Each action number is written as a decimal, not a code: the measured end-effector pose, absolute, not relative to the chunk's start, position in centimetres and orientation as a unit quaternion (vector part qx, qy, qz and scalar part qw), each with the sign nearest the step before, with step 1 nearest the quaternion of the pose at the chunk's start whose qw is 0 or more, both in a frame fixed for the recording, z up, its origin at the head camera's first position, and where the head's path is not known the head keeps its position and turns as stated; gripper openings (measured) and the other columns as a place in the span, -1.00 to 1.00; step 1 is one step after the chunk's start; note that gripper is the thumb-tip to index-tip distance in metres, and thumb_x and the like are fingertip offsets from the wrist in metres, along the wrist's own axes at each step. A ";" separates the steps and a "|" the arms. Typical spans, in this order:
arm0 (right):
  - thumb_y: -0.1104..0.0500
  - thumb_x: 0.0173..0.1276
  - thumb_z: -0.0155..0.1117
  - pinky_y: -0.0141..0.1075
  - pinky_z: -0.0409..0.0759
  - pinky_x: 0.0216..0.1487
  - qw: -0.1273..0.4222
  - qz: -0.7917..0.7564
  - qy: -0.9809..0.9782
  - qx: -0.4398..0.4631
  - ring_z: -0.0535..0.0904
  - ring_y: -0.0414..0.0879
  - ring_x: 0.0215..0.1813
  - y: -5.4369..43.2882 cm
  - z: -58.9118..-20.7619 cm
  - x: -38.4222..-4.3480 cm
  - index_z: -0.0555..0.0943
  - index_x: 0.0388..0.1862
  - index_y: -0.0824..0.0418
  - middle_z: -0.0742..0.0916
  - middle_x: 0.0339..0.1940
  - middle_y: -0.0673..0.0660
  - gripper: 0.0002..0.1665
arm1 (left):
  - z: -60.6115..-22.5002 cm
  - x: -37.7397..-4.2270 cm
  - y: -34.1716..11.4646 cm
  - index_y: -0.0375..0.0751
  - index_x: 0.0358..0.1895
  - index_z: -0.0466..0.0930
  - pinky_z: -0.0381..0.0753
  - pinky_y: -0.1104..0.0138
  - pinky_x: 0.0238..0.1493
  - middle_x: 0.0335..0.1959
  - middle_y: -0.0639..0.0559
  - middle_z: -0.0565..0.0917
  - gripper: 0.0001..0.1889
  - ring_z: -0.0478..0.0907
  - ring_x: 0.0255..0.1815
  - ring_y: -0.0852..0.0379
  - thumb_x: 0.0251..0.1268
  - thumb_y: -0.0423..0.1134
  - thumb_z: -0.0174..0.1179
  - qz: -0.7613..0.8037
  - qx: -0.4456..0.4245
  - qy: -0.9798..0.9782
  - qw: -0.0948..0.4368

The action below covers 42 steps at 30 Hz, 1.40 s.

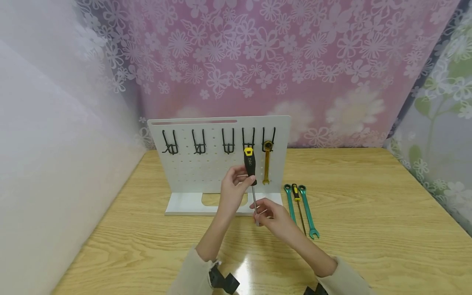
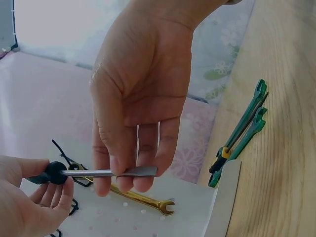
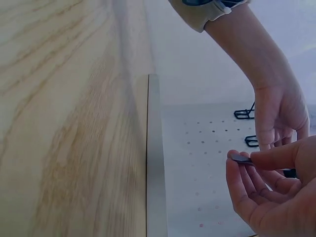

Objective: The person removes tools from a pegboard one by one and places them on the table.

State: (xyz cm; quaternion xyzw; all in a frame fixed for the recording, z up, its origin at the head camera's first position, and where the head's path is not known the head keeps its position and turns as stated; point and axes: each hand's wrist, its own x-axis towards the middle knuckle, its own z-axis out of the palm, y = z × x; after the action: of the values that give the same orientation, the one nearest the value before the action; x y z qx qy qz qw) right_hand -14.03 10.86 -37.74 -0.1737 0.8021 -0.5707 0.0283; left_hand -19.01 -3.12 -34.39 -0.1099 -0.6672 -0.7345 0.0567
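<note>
A screwdriver (image 1: 250, 164) with a black handle and yellow end cap stands nearly upright in front of the pegboard, handle up. My left hand (image 1: 232, 188) holds the lower part of its handle between thumb and fingers. Lower down, my right hand (image 1: 274, 217) pinches the metal shaft near the flat tip. The left wrist view shows the right thumb pressed on the blade (image 2: 140, 171), fingers behind it. In the right wrist view the tip (image 3: 240, 158) pokes out between thumb and forefinger; most of the handle is hidden there.
A white pegboard (image 1: 191, 172) carries several black hooks (image 1: 199, 147). On the rightmost hook hangs a gold wrench (image 1: 267, 164). Right of the board's base, two green wrenches (image 1: 309, 213) lie on the wooden table (image 1: 368, 205), with a black-and-yellow screwdriver (image 1: 296, 192) between them.
</note>
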 end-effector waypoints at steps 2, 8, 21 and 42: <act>0.45 0.29 0.06 -0.09 0.58 -0.32 0.034 -0.572 0.800 -0.176 0.56 -0.02 -0.38 11.1 -37.4 -13.6 0.49 -0.08 0.41 0.61 -0.38 0.24 -0.78 | -34.2 -18.8 -3.1 -0.36 0.06 0.42 0.49 0.26 -0.06 -0.13 -0.12 0.54 -0.63 0.51 -0.14 0.02 0.19 -0.36 0.22 -0.737 -0.112 -0.665 0.052; 0.43 0.31 0.06 -0.11 0.58 -0.28 0.042 -0.575 0.798 -0.177 0.58 0.02 -0.34 11.8 -36.7 -12.7 0.48 -0.05 0.40 0.61 -0.34 0.23 -0.76 | -33.5 -17.9 -2.7 -0.37 0.04 0.42 0.49 0.27 -0.08 -0.14 -0.11 0.54 -0.63 0.51 -0.16 0.04 0.17 -0.37 0.23 -0.745 -0.116 -0.655 0.049; 0.36 0.33 0.11 -0.19 0.59 -0.27 0.017 -0.581 0.796 -0.168 0.58 0.03 -0.30 14.5 -36.7 -11.3 0.47 -0.02 0.41 0.64 -0.32 0.16 -0.75 | -33.4 -16.9 0.4 -0.36 0.02 0.44 0.52 0.30 -0.10 -0.16 -0.07 0.54 -0.65 0.50 -0.17 0.07 0.15 -0.41 0.23 -0.761 -0.145 -0.631 0.047; 0.54 0.17 0.19 -0.34 0.57 -0.35 -0.157 -0.494 0.837 -0.175 0.61 -0.08 -0.34 20.2 -39.4 -10.3 0.27 0.26 0.28 0.62 -0.26 0.18 -0.33 | -35.1 -17.3 7.4 -0.24 -0.04 0.47 0.53 0.39 -0.20 -0.22 0.10 0.54 -0.69 0.50 -0.26 0.23 0.13 -0.41 0.26 -0.778 -0.143 -0.612 0.010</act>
State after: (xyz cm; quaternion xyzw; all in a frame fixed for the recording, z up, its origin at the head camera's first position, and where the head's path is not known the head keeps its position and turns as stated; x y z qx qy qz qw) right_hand -10.32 20.25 -39.39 -0.1750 0.8368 -0.4944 -0.1572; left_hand -17.35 7.41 -35.10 -0.1427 -0.6115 -0.7782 0.0104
